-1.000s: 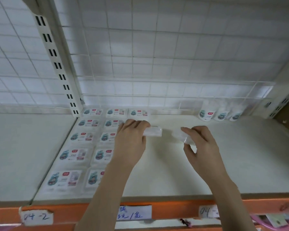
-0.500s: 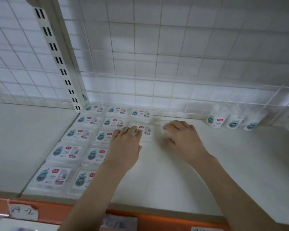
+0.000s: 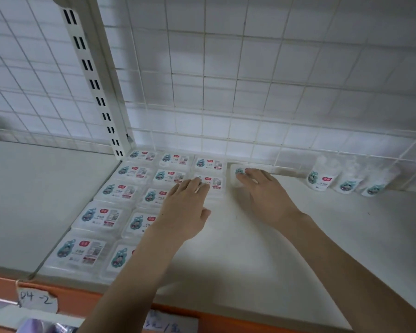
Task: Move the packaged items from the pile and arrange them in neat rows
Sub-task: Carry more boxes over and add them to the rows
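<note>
White flat packs with a blue-green picture and a red tag lie in neat rows on the left part of the white shelf (image 3: 298, 236). My left hand (image 3: 185, 207) lies flat, fingers straight, with its fingertips on the second pack of the third column (image 3: 214, 182). My right hand (image 3: 262, 193) rests with straight fingers on a further pack (image 3: 238, 173) at the back of a fourth column, near the wire grid. Three upright pouches (image 3: 318, 179) of the same brand stand at the back right.
A wire grid back wall (image 3: 226, 92) closes the shelf behind. A slotted white upright (image 3: 94, 80) stands at the back left. The shelf's orange front edge (image 3: 58, 292) carries paper price labels (image 3: 36, 300).
Both hands moved from mid-shelf, holding packs, to the back. The left pack was laid down in the third column; the right pack now lies by the grid.
</note>
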A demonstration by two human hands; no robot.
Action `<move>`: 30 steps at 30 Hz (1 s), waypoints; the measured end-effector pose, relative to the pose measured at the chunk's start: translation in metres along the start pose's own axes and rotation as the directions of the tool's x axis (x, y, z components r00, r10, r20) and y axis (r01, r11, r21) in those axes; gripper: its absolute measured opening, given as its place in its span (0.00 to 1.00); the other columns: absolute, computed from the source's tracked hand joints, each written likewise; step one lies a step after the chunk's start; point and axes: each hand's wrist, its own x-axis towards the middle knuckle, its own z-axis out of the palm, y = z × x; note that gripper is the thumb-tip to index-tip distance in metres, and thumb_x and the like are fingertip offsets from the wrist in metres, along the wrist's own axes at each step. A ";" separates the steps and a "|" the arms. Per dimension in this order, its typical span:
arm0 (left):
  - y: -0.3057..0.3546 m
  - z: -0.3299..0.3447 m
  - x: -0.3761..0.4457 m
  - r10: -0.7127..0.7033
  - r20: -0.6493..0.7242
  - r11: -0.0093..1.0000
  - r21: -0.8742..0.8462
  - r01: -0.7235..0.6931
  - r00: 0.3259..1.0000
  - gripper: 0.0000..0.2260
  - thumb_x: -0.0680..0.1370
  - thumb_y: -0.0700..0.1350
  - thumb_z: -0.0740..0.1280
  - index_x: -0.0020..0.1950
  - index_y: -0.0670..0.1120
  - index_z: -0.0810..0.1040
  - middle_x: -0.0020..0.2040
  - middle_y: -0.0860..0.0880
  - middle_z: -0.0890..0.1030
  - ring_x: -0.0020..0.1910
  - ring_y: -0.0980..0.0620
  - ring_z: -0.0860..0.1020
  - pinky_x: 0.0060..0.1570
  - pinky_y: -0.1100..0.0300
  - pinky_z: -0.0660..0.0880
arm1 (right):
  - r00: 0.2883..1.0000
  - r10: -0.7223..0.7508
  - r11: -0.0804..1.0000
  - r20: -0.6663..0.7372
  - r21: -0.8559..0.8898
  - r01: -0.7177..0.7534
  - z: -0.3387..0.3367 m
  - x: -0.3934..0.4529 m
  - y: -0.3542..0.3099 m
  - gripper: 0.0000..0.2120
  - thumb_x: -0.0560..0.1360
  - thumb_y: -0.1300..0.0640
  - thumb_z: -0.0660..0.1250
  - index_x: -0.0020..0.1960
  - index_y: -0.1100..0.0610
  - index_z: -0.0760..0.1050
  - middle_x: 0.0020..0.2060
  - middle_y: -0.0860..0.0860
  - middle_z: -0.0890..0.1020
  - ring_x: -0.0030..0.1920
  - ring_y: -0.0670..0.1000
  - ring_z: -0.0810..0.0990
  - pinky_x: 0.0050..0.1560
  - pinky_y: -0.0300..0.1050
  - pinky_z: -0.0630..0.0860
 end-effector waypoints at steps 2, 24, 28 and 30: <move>-0.001 -0.003 -0.002 -0.014 -0.011 0.999 -0.041 0.014 1.000 0.23 0.79 0.51 0.58 0.72 0.48 0.58 0.73 0.49 0.57 0.73 0.49 0.54 0.70 0.57 0.52 | 0.997 0.038 0.999 0.062 0.005 -0.038 -0.002 0.010 0.001 0.30 0.69 0.69 0.62 0.70 0.57 0.64 0.66 0.57 0.68 0.67 0.59 0.66 0.65 0.50 0.64; -0.193 -0.048 -0.153 -0.228 -0.152 0.968 -0.142 0.207 0.962 0.19 0.79 0.53 0.57 0.69 0.52 0.65 0.69 0.52 0.67 0.68 0.52 0.63 0.64 0.57 0.61 | 0.989 0.147 0.948 -0.026 0.291 -0.133 -0.013 0.053 -0.245 0.18 0.77 0.62 0.57 0.67 0.58 0.68 0.64 0.54 0.71 0.65 0.54 0.67 0.64 0.43 0.62; -0.293 -0.053 -0.236 -0.375 -0.137 0.924 -0.139 0.357 0.917 0.17 0.78 0.52 0.58 0.66 0.52 0.69 0.63 0.52 0.73 0.62 0.50 0.70 0.59 0.56 0.65 | 0.994 0.106 0.918 -0.030 0.387 -0.086 0.008 0.063 -0.375 0.16 0.77 0.60 0.59 0.64 0.58 0.71 0.61 0.54 0.74 0.62 0.54 0.71 0.61 0.45 0.66; -0.340 -0.056 -0.276 -0.452 -0.122 0.889 -0.149 0.434 0.884 0.16 0.77 0.51 0.58 0.64 0.51 0.72 0.59 0.50 0.76 0.60 0.47 0.72 0.56 0.55 0.68 | 0.997 0.072 0.911 -0.004 0.408 -0.064 0.020 0.068 -0.434 0.15 0.76 0.60 0.60 0.63 0.58 0.72 0.59 0.54 0.75 0.61 0.54 0.72 0.60 0.45 0.66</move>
